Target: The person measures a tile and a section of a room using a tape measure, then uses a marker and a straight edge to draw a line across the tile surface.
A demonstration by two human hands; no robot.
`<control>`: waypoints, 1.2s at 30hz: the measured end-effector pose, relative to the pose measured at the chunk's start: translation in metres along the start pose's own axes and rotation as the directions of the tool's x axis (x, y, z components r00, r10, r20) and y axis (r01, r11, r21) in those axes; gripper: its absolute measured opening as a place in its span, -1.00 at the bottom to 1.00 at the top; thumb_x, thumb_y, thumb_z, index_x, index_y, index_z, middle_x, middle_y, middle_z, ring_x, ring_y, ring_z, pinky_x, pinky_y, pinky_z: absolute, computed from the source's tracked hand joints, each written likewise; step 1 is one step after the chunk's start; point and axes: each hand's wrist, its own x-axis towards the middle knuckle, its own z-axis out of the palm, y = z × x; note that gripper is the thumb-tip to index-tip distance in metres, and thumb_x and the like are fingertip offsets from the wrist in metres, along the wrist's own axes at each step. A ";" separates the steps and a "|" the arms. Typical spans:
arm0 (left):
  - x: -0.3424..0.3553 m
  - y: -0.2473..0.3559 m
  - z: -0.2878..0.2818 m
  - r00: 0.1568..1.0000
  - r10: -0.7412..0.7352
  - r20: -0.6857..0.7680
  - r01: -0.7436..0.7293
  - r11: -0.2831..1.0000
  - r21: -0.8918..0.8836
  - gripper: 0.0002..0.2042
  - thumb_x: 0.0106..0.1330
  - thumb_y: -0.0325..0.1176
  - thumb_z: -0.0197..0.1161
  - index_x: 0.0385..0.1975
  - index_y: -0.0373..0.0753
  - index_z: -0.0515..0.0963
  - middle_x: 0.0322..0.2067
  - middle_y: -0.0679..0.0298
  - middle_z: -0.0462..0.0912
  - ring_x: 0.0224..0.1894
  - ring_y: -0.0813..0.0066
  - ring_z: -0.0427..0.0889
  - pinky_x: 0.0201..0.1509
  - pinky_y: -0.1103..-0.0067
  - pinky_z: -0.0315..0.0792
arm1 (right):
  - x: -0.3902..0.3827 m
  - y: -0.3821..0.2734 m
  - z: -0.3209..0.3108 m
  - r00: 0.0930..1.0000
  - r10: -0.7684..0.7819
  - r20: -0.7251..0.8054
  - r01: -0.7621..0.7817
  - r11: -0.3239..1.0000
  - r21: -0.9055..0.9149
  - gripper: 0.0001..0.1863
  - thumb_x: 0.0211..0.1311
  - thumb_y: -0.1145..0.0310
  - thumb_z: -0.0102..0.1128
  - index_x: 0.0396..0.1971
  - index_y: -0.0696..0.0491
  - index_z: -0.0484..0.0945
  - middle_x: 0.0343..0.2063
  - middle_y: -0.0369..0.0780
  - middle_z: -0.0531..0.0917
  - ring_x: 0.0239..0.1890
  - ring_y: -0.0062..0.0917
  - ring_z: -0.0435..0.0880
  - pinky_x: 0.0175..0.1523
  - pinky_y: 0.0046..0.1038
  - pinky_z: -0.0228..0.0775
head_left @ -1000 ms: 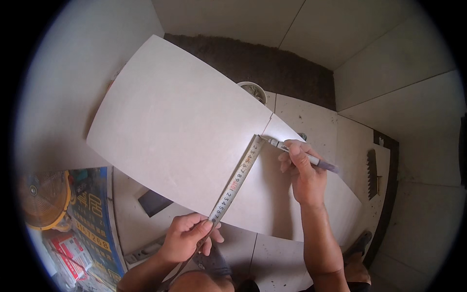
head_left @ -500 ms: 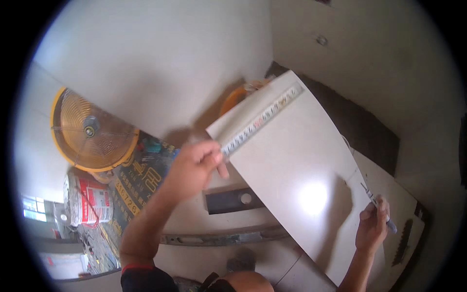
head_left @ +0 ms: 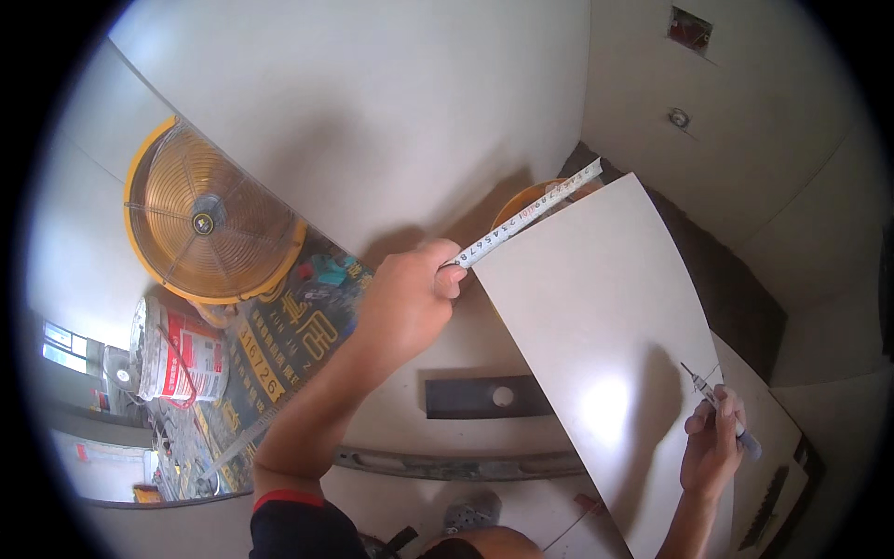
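My left hand pinches one end of a short strip of white measuring tape. The strip slants up and away to the right, along and partly past the far short edge of a large pale tile. My right hand is closed around a slim pen-like tool with a thin dark tip and a greyish end; its exact kind is unclear. That hand is at the tile's right long edge, the tip pointing up and left over the surface near a faint dark line.
A yellow-rimmed fan and a white-and-red bucket stand at left on printed dark floor sheeting. A dark flat bar with a round hole and a long metal bar lie left of the tile. Behind it is an orange-yellow container.
The tape strip has come off the tile's face to its far edge, and my left hand went with it. The tool in my right hand has tilted slightly. The whole view has shifted.
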 end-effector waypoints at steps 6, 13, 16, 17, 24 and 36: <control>0.004 -0.007 -0.002 0.997 0.060 0.049 -0.060 0.998 -0.004 -0.90 0.34 -0.48 0.13 -0.31 -0.36 0.58 -0.55 0.11 0.61 -0.52 0.28 0.54 -0.36 0.44 0.40 | 0.022 -0.004 0.037 0.994 -0.022 0.109 0.025 0.999 -0.028 -0.63 0.32 0.19 0.23 -0.14 0.24 0.57 -0.43 -0.22 0.54 -0.41 -0.57 0.48 -0.35 -0.54 0.29; 0.008 -0.003 -0.004 0.994 0.021 0.104 -0.023 1.000 0.017 -0.90 0.31 -0.51 0.14 -0.33 -0.37 0.59 -0.52 0.07 0.65 -0.49 0.19 0.61 -0.34 0.42 0.43 | 0.049 -0.006 0.076 0.979 -0.027 0.201 0.054 0.990 -0.130 -0.49 0.33 0.07 0.21 0.01 0.24 0.53 -0.31 -0.18 0.59 -0.24 -0.51 0.53 -0.07 -0.43 0.32; 0.007 -0.005 0.000 0.997 0.050 0.065 -0.051 0.999 0.015 -0.90 0.30 -0.51 0.15 -0.33 -0.37 0.59 -0.51 0.05 0.66 -0.48 0.18 0.62 -0.34 0.41 0.44 | 0.058 -0.006 0.091 0.977 -0.016 0.214 0.052 0.986 -0.160 -0.38 0.33 0.01 0.18 0.14 0.24 0.45 -0.18 -0.13 0.61 -0.08 -0.45 0.54 0.11 -0.37 0.30; 0.008 -0.005 0.000 0.996 0.057 0.068 -0.058 0.998 0.014 -0.91 0.31 -0.51 0.15 -0.33 -0.37 0.59 -0.51 0.05 0.66 -0.48 0.18 0.62 -0.34 0.41 0.44 | 0.060 -0.007 0.095 0.975 -0.012 0.224 0.051 0.984 -0.171 -0.35 0.33 -0.01 0.17 0.19 0.24 0.42 -0.12 -0.10 0.61 -0.02 -0.43 0.54 0.17 -0.35 0.29; 0.007 -0.001 -0.002 0.996 0.062 0.063 -0.063 0.998 0.019 -0.92 0.29 -0.52 0.17 -0.33 -0.36 0.60 -0.51 0.04 0.65 -0.49 0.14 0.62 -0.36 0.41 0.44 | 0.069 -0.008 0.125 0.935 -0.039 0.353 0.147 0.948 -0.284 -0.19 0.34 -0.13 0.06 0.32 0.25 0.23 0.27 0.01 0.34 0.34 -0.27 0.32 0.46 -0.20 0.00; 0.007 -0.003 0.002 0.989 0.149 0.019 -0.150 0.985 0.089 -0.95 0.27 -0.54 0.17 -0.39 -0.36 0.56 -0.53 0.01 0.61 -0.51 0.03 0.58 -0.39 0.35 0.41 | 0.090 -0.004 0.140 0.911 -0.082 0.405 0.238 0.905 -0.353 -0.35 0.38 -0.06 0.05 0.25 0.14 0.39 0.10 -0.07 0.55 0.21 -0.40 0.43 0.39 -0.36 0.06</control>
